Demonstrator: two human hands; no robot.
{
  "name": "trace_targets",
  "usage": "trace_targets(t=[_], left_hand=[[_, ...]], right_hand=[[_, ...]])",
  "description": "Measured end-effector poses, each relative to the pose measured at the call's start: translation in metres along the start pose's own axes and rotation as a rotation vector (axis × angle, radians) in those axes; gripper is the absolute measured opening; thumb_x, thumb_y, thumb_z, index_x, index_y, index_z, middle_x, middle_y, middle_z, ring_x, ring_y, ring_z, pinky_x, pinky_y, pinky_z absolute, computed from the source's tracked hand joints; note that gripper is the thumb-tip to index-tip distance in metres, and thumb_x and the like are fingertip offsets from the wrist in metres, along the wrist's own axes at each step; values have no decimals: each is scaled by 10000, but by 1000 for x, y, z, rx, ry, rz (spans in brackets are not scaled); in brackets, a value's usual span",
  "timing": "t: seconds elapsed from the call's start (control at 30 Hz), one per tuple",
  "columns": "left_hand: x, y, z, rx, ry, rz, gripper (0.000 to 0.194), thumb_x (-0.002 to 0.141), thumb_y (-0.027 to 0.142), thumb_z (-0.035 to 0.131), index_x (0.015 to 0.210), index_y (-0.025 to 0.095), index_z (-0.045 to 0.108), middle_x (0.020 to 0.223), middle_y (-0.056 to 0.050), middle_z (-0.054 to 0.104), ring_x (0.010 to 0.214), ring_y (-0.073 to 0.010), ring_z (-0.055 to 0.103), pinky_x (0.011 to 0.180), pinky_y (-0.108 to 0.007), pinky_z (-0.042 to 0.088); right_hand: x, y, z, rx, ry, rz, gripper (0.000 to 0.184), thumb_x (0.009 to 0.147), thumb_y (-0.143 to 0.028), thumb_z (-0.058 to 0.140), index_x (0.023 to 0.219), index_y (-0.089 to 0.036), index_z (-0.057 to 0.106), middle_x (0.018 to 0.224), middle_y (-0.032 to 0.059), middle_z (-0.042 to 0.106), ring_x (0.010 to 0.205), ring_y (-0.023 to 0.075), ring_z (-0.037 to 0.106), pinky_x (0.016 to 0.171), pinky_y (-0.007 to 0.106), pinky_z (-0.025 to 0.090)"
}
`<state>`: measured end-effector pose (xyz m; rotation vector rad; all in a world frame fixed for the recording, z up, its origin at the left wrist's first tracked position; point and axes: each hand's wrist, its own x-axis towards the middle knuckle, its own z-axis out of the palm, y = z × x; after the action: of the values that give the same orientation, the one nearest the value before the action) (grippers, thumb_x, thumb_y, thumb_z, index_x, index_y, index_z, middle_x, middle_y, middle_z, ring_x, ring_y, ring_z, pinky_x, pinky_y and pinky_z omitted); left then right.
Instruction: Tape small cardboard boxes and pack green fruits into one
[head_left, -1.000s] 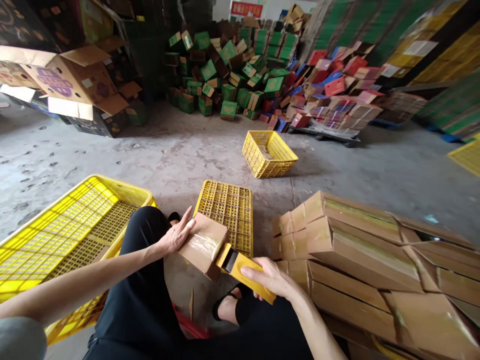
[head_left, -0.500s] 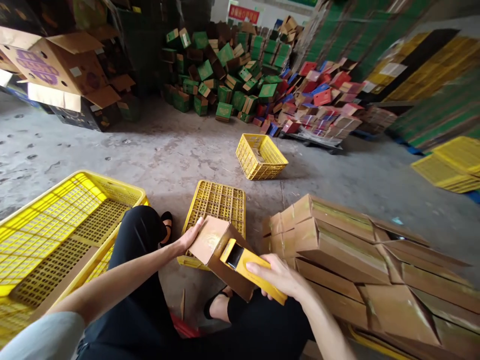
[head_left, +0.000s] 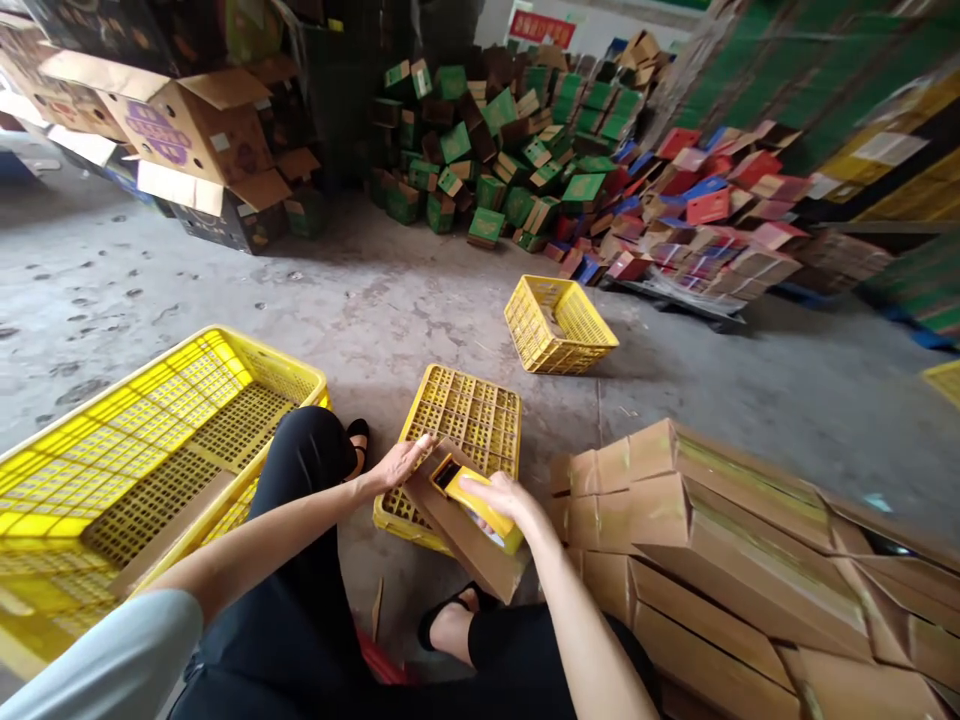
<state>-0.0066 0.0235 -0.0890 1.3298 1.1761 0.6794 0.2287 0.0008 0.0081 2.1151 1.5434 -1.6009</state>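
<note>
A narrow brown cardboard box (head_left: 469, 545) lies slanted over the near part of an upturned yellow plastic crate (head_left: 466, 400). My left hand (head_left: 401, 462) grips the box at its far left end, fingers along the edge. A yellow tape dispenser (head_left: 459, 483), with a dark opening at its front, is held in my right hand (head_left: 496, 500), fingers wrapped round its body. The dispenser rests on or just over the box's upper face. Its underside is hidden by the box and my hand.
To the right stand stacked cardboard boxes (head_left: 742, 540) with shiny tape strips. A large yellow crate (head_left: 247, 375) with a flat cardboard piece inside is at my left. Farther off are a smaller yellow crate (head_left: 561, 325) and heaped green boxes (head_left: 487, 225).
The box has turned, so its narrow long face now shows more. My right hand has brought the dispenser left and up along it. The view has swung left.
</note>
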Motion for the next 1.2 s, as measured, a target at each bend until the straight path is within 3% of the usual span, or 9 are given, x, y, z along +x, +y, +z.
trace_targets(t=[0.1,0.2,0.4,0.57,0.73,0.9,1.03,1.2], left_hand=[[-8,-10,4,146,-186,144,742,1079,681,270,1550,192,568,1611,-85,541,1532,-315,454,1292,-450,333],[-10,-26,12,365,-241,285,763,1109,638,168,1667,158,371,1735,-109,321,1610,-318,296,1316,-466,281],[-2,-48,12,624,-311,443,821,1070,694,351,1727,259,118,1755,-131,237,1629,-321,239,1331,-561,132],[-1,-49,11,703,-315,465,853,1058,707,372,1726,259,89,1746,-150,243,1620,-326,269,1326,-590,69],[-2,-50,12,724,-268,464,816,1069,688,362,1724,259,131,1733,-129,302,1607,-315,311,1334,-558,73],[-4,-49,12,779,-283,462,869,1053,725,348,1727,246,80,1730,-153,293,1607,-312,312,1331,-566,39],[-7,-44,17,862,-263,598,964,1004,791,378,1730,244,55,1724,-175,311,1611,-346,290,1322,-583,-8],[-6,-41,21,845,-356,770,1085,969,814,446,1727,182,-3,1753,-203,211,1636,-355,209,1339,-526,78]], right_hand=[[0,-1,-7,10,-7,19,458,1002,-525,585,715,-175,646,530,77,658,488,201,644,526,305,573],[-5,0,-8,16,-8,29,448,999,-544,593,746,-179,656,539,72,666,505,207,657,543,309,583],[-7,-2,-9,-7,-21,33,465,1018,-543,566,786,-158,685,525,70,671,537,229,691,568,315,600],[-7,2,-14,-10,-59,15,498,1032,-531,551,733,-151,671,525,75,670,494,208,670,543,293,582],[-14,20,-19,15,-73,20,523,1010,-589,564,741,-155,674,581,112,719,578,253,742,564,312,608],[-18,36,-20,49,-77,15,497,998,-597,577,730,-187,663,560,87,718,548,231,734,543,279,601],[-18,37,-19,58,-54,3,471,985,-583,604,758,-177,676,567,88,718,541,232,730,539,282,595],[-21,35,-17,81,-49,13,457,987,-564,602,782,-161,668,568,93,708,534,229,717,569,310,612]])
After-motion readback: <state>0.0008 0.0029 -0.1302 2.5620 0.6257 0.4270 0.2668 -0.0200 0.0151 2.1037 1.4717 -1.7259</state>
